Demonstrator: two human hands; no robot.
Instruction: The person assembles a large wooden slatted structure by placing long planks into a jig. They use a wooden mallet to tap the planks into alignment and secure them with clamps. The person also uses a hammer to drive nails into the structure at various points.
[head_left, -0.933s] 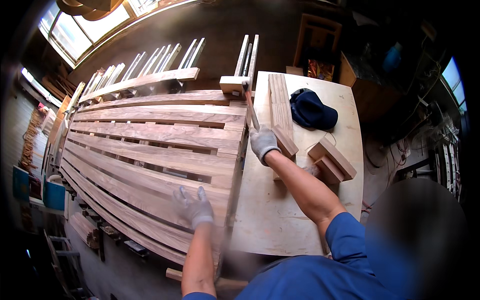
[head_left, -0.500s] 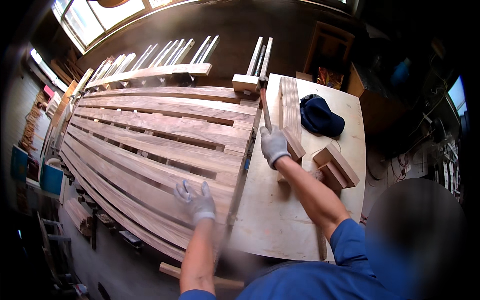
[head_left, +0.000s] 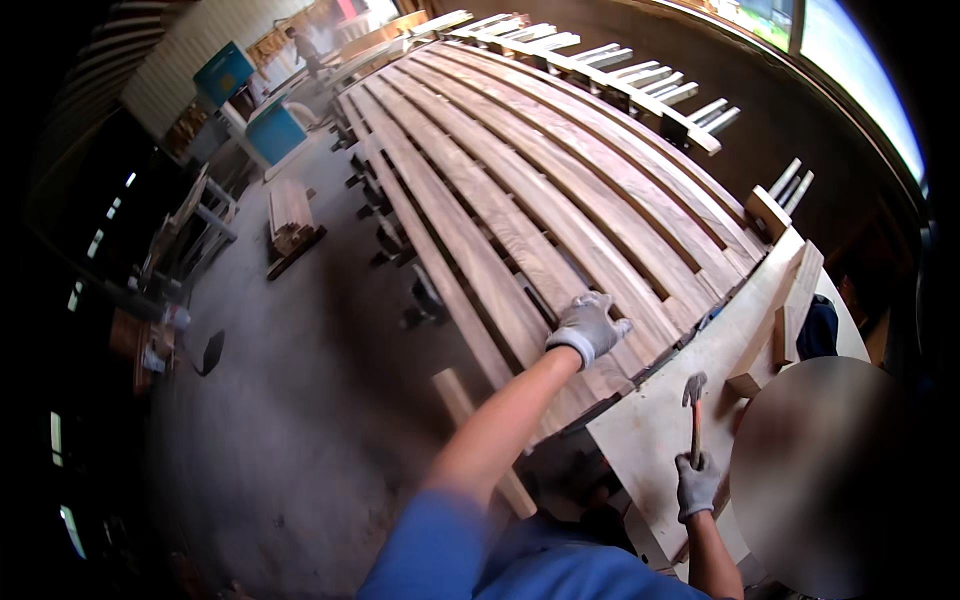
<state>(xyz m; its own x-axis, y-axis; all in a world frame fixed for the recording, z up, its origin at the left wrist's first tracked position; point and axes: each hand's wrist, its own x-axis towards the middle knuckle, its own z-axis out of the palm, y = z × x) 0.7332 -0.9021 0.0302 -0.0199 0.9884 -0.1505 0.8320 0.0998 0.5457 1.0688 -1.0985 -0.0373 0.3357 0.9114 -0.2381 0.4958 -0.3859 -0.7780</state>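
My left hand (head_left: 590, 328), in a grey work glove, rests on the wooden slats (head_left: 520, 225) near their close end, thumb apart from the bent fingers. The slats lie side by side in a long row, with dark gaps between several of them. In my gloved right hand (head_left: 697, 487) is a claw hammer (head_left: 696, 415), gripped by its handle with the head pointing away from me. The hammer is over a pale board tabletop (head_left: 640, 435) beside the slat ends and is apart from the slats.
Wood blocks (head_left: 770, 335) and a dark cap (head_left: 820, 328) lie on the tabletop's right side. Pale bars (head_left: 640, 95) jut out along the far side. A loose wood strip (head_left: 455, 395) pokes out below the slats. Stacked boards (head_left: 290, 215) sit on the floor; a person (head_left: 303, 50) is far off.
The view has swung left, showing more floor. My right hand has drawn the hammer back toward me, away from the block at the slats' far corner. My left hand remains on the slats.
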